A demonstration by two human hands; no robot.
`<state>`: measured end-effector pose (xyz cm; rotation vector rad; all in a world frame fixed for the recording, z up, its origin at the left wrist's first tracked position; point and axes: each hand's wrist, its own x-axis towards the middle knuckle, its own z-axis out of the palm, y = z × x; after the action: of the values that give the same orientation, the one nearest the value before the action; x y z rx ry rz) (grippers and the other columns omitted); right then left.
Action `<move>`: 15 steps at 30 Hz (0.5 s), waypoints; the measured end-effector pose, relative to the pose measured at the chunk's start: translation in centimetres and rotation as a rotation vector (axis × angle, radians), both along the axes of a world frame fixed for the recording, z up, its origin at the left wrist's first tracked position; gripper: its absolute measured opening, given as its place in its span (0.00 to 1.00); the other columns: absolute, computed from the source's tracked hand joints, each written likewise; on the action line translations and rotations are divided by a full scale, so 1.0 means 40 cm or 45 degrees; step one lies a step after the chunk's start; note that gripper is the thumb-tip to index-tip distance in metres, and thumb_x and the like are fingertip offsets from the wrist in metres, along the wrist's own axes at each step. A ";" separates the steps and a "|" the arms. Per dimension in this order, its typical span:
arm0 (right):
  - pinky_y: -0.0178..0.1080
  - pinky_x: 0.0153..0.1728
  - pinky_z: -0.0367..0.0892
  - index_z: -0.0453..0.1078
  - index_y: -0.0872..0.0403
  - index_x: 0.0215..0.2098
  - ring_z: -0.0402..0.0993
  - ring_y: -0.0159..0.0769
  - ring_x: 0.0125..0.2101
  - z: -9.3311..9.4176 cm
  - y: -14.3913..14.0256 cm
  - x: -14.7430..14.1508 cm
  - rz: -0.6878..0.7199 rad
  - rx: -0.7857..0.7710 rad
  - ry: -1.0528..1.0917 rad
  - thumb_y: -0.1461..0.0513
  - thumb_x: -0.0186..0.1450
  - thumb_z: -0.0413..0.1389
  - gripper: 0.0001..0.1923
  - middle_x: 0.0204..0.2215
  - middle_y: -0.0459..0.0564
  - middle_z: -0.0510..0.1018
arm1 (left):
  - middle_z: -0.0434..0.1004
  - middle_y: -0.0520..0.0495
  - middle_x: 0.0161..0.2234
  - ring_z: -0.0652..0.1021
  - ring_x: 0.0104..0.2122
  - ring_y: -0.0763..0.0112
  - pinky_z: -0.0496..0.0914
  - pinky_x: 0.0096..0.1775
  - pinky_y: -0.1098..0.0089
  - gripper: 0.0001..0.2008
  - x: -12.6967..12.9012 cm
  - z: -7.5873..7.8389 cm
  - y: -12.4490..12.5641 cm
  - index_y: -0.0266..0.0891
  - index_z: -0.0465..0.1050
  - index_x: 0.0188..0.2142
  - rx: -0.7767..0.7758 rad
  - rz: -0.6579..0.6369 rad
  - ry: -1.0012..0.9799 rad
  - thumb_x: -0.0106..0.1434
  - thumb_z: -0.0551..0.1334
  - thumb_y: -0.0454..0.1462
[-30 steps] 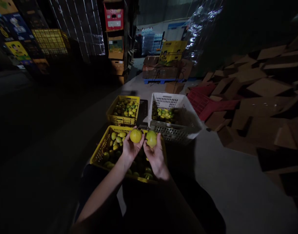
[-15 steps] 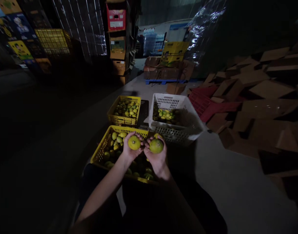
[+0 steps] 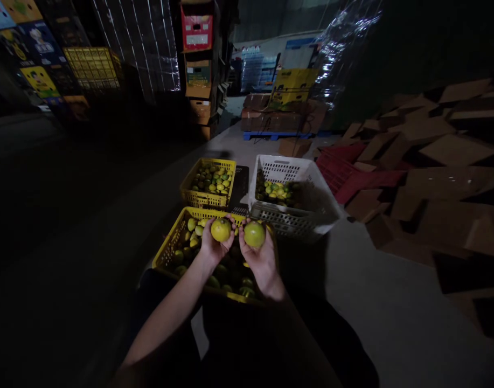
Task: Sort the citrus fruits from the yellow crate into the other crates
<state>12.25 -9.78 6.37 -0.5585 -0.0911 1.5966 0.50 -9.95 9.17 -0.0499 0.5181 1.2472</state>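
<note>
My left hand point(image 3: 213, 247) holds a yellow citrus fruit point(image 3: 221, 229) in its fingertips. My right hand point(image 3: 262, 260) holds a greener citrus fruit point(image 3: 254, 234) right beside it. Both hands hover over the near yellow crate point(image 3: 168, 246), which is filled with yellow-green fruit. The two fruits sit side by side, almost touching.
A second yellow crate point(image 3: 197, 199) with fruit stands behind the near one. A white crate point(image 3: 299, 219) with some fruit is to the right. Flattened cardboard boxes point(image 3: 432, 161) pile up at right, red crates point(image 3: 343, 170) beside them. Stacked boxes point(image 3: 198, 70) and a pallet point(image 3: 277, 135) stand farther back.
Both hands dropped and turned their fruits half a second ago, then lifted them slightly again. The view shifted a little.
</note>
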 end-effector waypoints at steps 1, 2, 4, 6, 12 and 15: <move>0.36 0.37 0.78 0.73 0.50 0.34 0.80 0.32 0.34 0.000 0.001 -0.003 -0.019 0.009 0.001 0.61 0.64 0.54 0.06 0.30 0.43 0.82 | 0.79 0.43 0.28 0.80 0.26 0.70 0.76 0.26 0.75 0.16 -0.001 -0.006 0.005 0.33 0.74 0.38 -0.033 0.081 -0.021 0.69 0.50 0.38; 0.39 0.41 0.78 0.74 0.50 0.35 0.80 0.34 0.38 0.002 0.002 -0.005 -0.026 0.017 0.001 0.62 0.65 0.53 0.07 0.32 0.44 0.83 | 0.80 0.42 0.30 0.81 0.28 0.69 0.78 0.30 0.74 0.16 -0.003 -0.012 0.011 0.32 0.74 0.42 -0.058 0.147 -0.033 0.70 0.50 0.38; 0.43 0.46 0.77 0.75 0.50 0.37 0.80 0.37 0.44 0.009 0.000 -0.008 -0.005 0.040 0.022 0.61 0.66 0.52 0.08 0.35 0.46 0.83 | 0.81 0.40 0.34 0.82 0.33 0.66 0.79 0.34 0.72 0.16 -0.009 -0.023 0.020 0.30 0.72 0.47 -0.079 0.212 -0.041 0.71 0.50 0.38; 0.44 0.46 0.77 0.75 0.52 0.38 0.79 0.39 0.46 0.018 -0.004 -0.007 0.037 0.040 0.061 0.59 0.67 0.52 0.10 0.37 0.49 0.83 | 0.81 0.37 0.38 0.83 0.36 0.64 0.79 0.37 0.70 0.17 -0.017 -0.027 0.021 0.29 0.71 0.50 -0.043 0.226 -0.044 0.71 0.51 0.38; 0.33 0.31 0.77 0.72 0.53 0.34 0.79 0.33 0.31 0.027 -0.013 -0.002 0.033 -0.085 0.097 0.60 0.64 0.56 0.05 0.29 0.45 0.81 | 0.80 0.42 0.32 0.82 0.32 0.68 0.78 0.34 0.75 0.16 -0.039 0.000 -0.010 0.31 0.71 0.49 0.013 0.217 -0.097 0.69 0.55 0.40; 0.33 0.32 0.76 0.72 0.53 0.34 0.78 0.30 0.30 0.026 -0.015 -0.011 0.016 -0.013 0.122 0.62 0.63 0.57 0.03 0.29 0.43 0.80 | 0.80 0.43 0.31 0.81 0.30 0.71 0.76 0.32 0.78 0.16 -0.044 0.006 -0.021 0.31 0.73 0.48 0.067 0.185 -0.207 0.69 0.54 0.39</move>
<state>11.83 -10.39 7.42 -0.4893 -0.0143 1.6342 -1.26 -10.81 9.39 -0.1454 0.3453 1.3853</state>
